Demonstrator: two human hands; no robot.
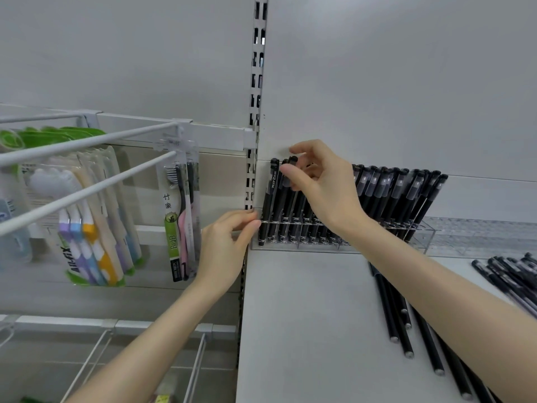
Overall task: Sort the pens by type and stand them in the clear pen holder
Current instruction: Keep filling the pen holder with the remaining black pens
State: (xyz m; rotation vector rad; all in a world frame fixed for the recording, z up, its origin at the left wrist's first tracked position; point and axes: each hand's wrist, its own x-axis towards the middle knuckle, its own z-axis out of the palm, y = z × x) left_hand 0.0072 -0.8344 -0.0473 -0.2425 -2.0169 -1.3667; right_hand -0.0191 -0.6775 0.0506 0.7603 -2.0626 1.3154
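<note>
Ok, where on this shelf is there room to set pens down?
The shelf is bare between the clear pen holder and the loose pens under the right forearm. The holder's right end stands empty. Crowded: the pen pile at far right.

Bright, even, cool diffuse light; slightly soft overall.
Small glints on clear acrylic pen holder [453,237]; slotted white metal upright [257,112] bowed by wide-angle lens; packaged toothbrushes in pastel colours [87,242] smeared toward left edge; dimmer grey in lower left corner.
</note>
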